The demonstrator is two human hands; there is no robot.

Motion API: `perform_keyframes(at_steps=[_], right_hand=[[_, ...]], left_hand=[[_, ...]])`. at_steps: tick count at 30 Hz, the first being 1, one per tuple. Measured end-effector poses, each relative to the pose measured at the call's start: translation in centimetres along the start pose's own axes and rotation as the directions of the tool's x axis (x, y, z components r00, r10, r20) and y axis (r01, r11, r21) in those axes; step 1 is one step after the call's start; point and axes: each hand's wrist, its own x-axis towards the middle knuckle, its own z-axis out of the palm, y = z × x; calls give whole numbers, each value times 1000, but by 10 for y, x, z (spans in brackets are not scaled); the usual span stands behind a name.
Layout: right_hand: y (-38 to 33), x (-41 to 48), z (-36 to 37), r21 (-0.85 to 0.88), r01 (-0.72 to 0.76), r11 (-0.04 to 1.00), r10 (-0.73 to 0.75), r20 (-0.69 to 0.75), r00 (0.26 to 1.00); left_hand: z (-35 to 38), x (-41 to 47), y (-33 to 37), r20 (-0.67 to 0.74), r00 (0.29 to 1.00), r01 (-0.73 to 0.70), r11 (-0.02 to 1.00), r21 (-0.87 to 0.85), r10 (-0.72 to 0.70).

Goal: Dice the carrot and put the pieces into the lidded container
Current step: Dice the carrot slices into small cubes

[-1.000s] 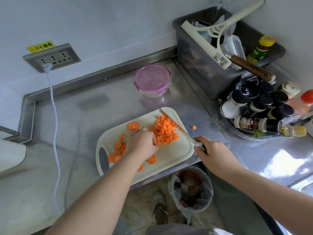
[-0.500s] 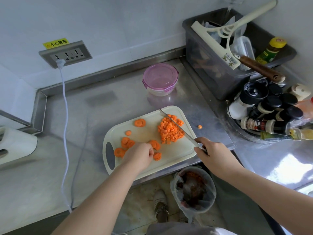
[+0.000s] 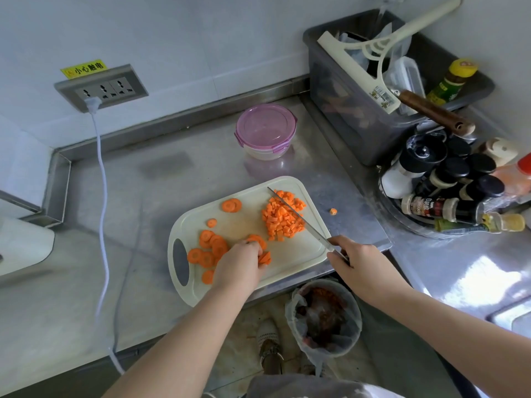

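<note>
**Fig.** Head view. Clock positions are read from the board's ctr, w/ 12 toward the wall.

We see a pale cutting board (image 3: pixel 293 254) on the steel counter (image 3: pixel 143 211), its handle hole at 8 o'clock. On the board:
- **1–2 o'clock:** a heap of diced carrot (image 3: pixel 283 216).
- **8–9 o'clock:** loose carrot slices (image 3: pixel 211 245), w/ a few more rounds at 10–11.

**Hands.**
- **L hand** (image 3: pixel 240 262), at 6–7 o'clock: fingers curled down over a few of the slices, pinching a small stack against the board.
- **R hand** (image 3: pixel 356 262), at 4 o'clock just off the board's edge: wrapped round the handle of a knife (image 3: pixel 298 216). The blade points toward 12–1 o'clock and lies along the heap's R side, touching it.

One stray cube (image 3: pixel 333 211) sits on the counter at 2 o'clock, just beside the board.

**Containers.**
- **(a)** Lidded container (image 3: pixel 265 132), at 12 o'clock, well apart from the board. It is round w/ a pale body and a pink see-through lid clipped on. We cannot tell what is inside.
- **(b)** Grey tub (image 3: pixel 339 116), at 1 o'clock. It holds a squeegee (image 3: pixel 370 61), a clear plastic box (image 3: pixel 405 79) and a yellow-capped bottle (image 3: pixel 454 81). A wooden handle (image 3: pixel 431 112) lies across its rim.
- **(c)** Round tray (image 3: pixel 402 221), at 3 o'clock, packed w/ black-capped spice bottles (image 3: pixel 459 173).
- **(d)** Bag-lined waste bin (image 3: pixel 327 351), on the floor at 5 o'clock below the counter edge. It holds dark scraps w/ orange bits.
</note>
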Motion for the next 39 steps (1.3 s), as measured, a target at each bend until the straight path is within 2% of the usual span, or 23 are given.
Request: perform_keyframes(at_steps=[10,15,21,26,35,39], right_hand=[[3,-3,-3,-15,17,1000,-16,39,999],[14,-14,-4,-83,44,996,-38,79,996],[28,-32,-6,-142,36,989,-12,163,987],[39,-39,-7,-151,29,988,-2,175,985],[41,-40,-3,-154,38,987,-7,199,980],[40,-40,-2,-150,53,987,-22,203,979]], left_hand=[[14,3,30,-107,992,58,994,-89,-68],[19,2,32,-141,983,88,972,-217,-120],[21,1,37,-157,981,83,982,-171,-111],[22,4,46,-178,975,112,985,-128,-133],[27,0,41,-177,964,142,948,-284,-197],[26,-1,37,-151,964,170,942,-290,-220]])
